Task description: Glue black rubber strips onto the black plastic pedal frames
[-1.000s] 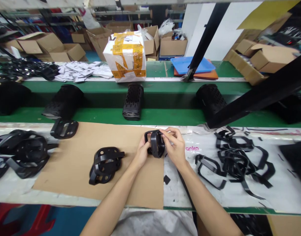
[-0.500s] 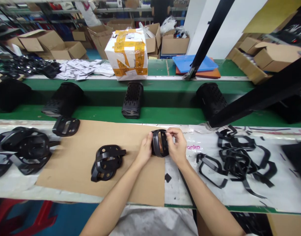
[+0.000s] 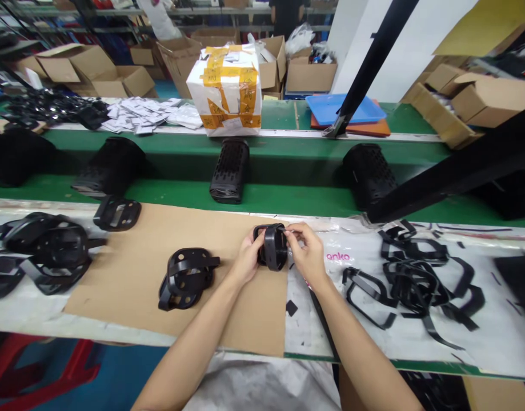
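Centrally, a strapped black piece (image 3: 271, 246) is held just above the tabletop (image 3: 373, 240), near the right edge of a cardboard sheet (image 3: 253, 319). Its left side is grasped by the fingers of the left hand (image 3: 247, 257); its upper right edge is pinched by those of the right hand (image 3: 305, 251), though whether strap or frame is gripped there cannot be told. The work on this piece is judged to be under way, the strap being already looped across the frame and its fastening apparently unfinished. Two overlapping black pieces (image 3: 189, 265), at least one fitted with a strap, are laid on the sheet, and a further frame (image 3: 129, 216) is set at its far left corner. A cluster of similar pieces (image 3: 52, 245) is seen to the left, possibly completed; a tangle of loose straps (image 3: 412, 279) is left on the right, presumably to be used. Beyond, a white box (image 3: 240, 85) is bound with yellow tape, its contents hidden. A blue tray (image 3: 322, 111) is stacked upon an orange one. In an open carton (image 3: 311, 77), plastic-wrapped items are contained; those of the right-hand carton (image 3: 437, 114) are indistinct.
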A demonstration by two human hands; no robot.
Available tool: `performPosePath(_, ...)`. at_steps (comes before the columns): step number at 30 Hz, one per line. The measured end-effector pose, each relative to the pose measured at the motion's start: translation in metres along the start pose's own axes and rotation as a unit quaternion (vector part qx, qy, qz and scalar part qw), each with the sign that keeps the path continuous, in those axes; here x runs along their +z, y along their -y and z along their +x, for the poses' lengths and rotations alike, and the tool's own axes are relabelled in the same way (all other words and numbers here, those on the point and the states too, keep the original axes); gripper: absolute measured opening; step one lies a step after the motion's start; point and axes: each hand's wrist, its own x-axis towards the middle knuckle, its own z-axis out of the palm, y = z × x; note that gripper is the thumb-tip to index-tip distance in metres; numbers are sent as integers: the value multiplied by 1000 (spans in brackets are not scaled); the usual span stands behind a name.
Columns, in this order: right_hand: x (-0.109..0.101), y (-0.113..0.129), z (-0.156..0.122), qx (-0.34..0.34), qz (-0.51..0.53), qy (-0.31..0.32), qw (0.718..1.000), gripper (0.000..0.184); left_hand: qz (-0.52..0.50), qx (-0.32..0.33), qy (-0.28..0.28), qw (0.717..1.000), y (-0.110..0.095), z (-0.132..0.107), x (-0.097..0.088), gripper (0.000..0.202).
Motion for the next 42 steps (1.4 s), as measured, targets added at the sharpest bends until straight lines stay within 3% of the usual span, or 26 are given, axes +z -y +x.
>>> performPosePath(6,2,4,0,-42,-12,-15,999,9,53,40,-13,998,3,1,-2,49)
performPosePath(11,3,2,-1,-46,10,-64,997,8,49,23,40,998,7,-1,6,64)
performPosePath(18,5,3,-5,-52,9,-82,995,6,166,96,17,981,2,-2,8,66)
performPosePath(26,4,0,-3,-19,2,-79,997,12,146,57,70,985,7,3,-1,73)
performPosePath(32,4,-3,-3,-13,2,-66,998,12,241,112,43,963,3,4,-2,66)
performPosePath(42,7,-4,-4,-16,16,-85,996,14,205,79,69,973,2,5,-7,53)
